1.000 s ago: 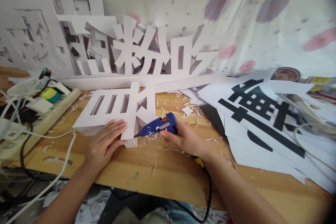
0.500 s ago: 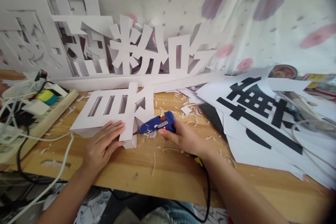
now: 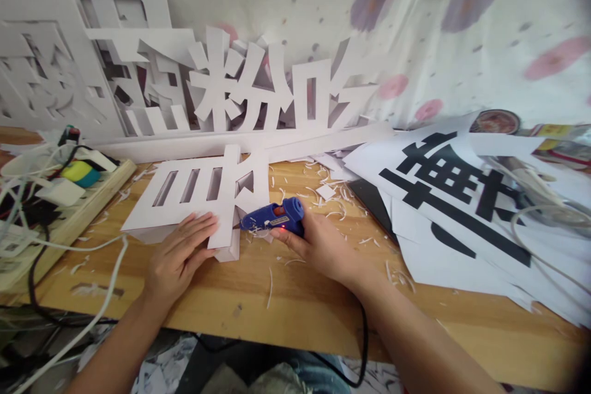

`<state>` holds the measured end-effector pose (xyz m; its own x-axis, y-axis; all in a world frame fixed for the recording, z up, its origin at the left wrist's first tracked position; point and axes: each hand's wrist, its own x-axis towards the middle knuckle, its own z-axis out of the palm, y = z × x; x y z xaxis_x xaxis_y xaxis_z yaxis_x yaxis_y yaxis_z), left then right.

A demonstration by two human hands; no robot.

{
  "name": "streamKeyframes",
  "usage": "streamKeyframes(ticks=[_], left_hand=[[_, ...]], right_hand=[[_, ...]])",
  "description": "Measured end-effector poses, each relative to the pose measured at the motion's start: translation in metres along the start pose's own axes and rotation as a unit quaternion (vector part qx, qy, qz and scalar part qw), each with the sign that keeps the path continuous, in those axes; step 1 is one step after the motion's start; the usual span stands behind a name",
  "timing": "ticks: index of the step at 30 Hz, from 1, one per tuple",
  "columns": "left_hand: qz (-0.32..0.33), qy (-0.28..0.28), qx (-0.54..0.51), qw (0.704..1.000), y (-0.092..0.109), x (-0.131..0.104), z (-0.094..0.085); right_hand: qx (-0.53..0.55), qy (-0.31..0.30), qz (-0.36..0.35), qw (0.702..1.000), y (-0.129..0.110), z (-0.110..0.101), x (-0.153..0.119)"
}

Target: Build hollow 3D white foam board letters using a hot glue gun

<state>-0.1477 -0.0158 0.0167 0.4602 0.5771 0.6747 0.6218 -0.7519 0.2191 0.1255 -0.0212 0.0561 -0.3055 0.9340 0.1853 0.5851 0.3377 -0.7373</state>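
A white foam-board character (image 3: 198,194) lies flat on the wooden table (image 3: 305,301). My left hand (image 3: 178,258) presses flat on its near edge, fingers spread. In my right hand (image 3: 318,246) is a blue hot glue gun (image 3: 272,217) with a red light lit. Its nozzle points left and touches the character's right side edge, just beside my left fingertips. A black cord runs from the gun back under my right forearm and off the table's front edge.
More white cut-out characters (image 3: 240,89) lean against the flowered cloth wall. Paper sheets with a large black character (image 3: 457,197) cover the right side. A power strip with plugs and white cables (image 3: 50,191) sits at the left. White scraps litter the wood.
The glue gun's nozzle has shifted slightly left and up along the character's side edge. My left hand has stayed pressed on the board.
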Motion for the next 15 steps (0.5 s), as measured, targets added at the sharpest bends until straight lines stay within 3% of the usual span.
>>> streamKeyframes(ticks=[10, 15], left_hand=[[0.001, 0.005, -0.009, 1.000, -0.001, -0.001, 0.000], [-0.001, 0.001, -0.013, 1.000, 0.000, 0.000, 0.001]], right_hand=[[-0.054, 0.016, -0.002, 0.998, 0.000, 0.003, -0.001], [-0.131, 0.015, -0.002, 0.991, -0.013, 0.002, -0.004]])
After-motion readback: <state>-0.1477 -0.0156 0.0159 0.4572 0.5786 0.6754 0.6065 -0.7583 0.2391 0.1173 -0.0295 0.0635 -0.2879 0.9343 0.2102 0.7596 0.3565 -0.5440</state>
